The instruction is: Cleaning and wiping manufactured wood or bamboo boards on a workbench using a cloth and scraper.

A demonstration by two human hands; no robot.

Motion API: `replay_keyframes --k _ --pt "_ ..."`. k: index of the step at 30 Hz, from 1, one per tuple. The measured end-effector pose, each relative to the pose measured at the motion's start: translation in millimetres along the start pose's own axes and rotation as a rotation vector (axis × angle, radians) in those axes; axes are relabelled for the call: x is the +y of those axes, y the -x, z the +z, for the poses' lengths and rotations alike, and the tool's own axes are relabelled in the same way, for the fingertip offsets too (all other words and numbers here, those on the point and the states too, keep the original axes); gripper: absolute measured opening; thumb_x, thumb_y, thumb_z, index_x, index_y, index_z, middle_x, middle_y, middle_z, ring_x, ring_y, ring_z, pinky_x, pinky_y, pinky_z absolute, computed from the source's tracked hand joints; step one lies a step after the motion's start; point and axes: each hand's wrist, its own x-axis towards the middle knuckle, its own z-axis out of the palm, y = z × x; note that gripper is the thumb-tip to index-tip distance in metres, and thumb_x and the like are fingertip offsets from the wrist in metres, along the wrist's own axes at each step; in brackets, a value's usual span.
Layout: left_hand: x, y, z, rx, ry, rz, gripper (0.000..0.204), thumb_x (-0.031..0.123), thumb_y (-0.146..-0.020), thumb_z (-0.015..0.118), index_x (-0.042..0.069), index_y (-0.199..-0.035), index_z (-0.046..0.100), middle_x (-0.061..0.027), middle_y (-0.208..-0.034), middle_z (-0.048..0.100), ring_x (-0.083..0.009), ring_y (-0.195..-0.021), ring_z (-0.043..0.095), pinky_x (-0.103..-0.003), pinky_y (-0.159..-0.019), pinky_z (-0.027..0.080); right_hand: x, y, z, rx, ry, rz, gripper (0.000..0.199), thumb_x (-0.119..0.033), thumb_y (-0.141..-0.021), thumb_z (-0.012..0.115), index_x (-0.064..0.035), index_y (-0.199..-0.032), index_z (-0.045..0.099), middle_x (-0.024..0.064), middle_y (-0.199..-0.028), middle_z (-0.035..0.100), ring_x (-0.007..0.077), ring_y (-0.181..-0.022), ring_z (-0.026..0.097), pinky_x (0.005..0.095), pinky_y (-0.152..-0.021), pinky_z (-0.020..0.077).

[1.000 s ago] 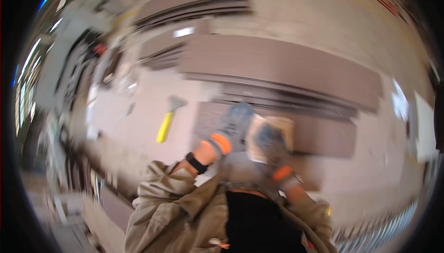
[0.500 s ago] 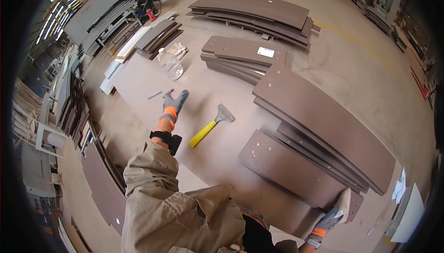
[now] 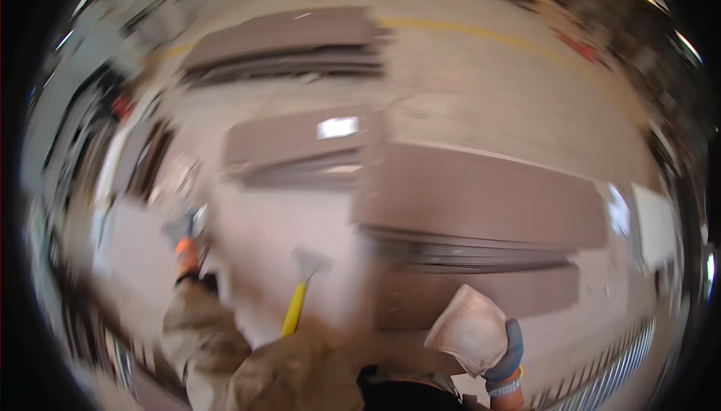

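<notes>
"Where's the cloth [image 3: 469, 332]?"
"In the right hand [image 3: 511, 351], raised at the near side of the boards [image 3: 481, 193]. The fingers are closed on its right edge."
"And the left hand [image 3: 180, 228]?"
"Stretched well out, by a clear bottle [image 3: 200, 219]. All a blur; I can't tell how open it is, or whether it grips anything."
"Between them?"
"A yellow-handled scraper [image 3: 299, 300], lying on the tabletop [image 3: 278, 223]."

Brown panels [image 3: 481, 197], yellow-handled scraper [image 3: 295, 309] on pinkish tabletop [image 3: 289, 219]
</notes>
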Motion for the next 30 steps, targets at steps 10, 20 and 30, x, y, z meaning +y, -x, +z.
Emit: replay_keyframes --k 10,20,30 --pt "58.1 -48.5 -18.8 0.698 1.133 0.008 0.065 0.024 -0.067 0.08 -0.005 -0.117 0.05 -0.0152 -0.108 0.058 -0.0242 -0.101 0.055 -0.036 -0.09 0.045 -5.8 10.2 12.7 -0.075 -0.23 -0.177 0.058 -0.041 -0.091 0.043 -0.0035 -0.135 0.038 0.0164 -0.136 0.043 0.0322 -0.124 0.043 0.0507 -0.106 0.0306" --pt "160.7 211.3 -88.7 0.364 1.293 1.063 0.075 0.022 -0.058 0.075 -0.002 -0.122 0.046 -0.0112 -0.111 0.055 -0.0233 -0.101 0.055 -0.035 -0.091 0.044 -30.9 -5.7 24.9 -0.312 0.173 -0.336 0.058 -0.038 -0.091 0.051 -0.0061 -0.137 0.036 0.0149 -0.132 0.049 0.0281 -0.117 0.051 0.0429 -0.102 0.0393" --pt "304.2 415.5 -129.2 -0.273 0.741 1.411 0.087 0.021 -0.051 0.083 0.0 -0.125 0.042 -0.0134 -0.115 0.057 -0.0242 -0.104 0.057 -0.037 -0.09 0.046 2.9 26.3 24.1 -0.418 -0.366 -0.141 0.061 -0.033 -0.088 0.055 -0.0049 -0.138 0.034 0.0151 -0.135 0.045 0.0305 -0.122 0.047 0.0453 -0.103 0.0372"
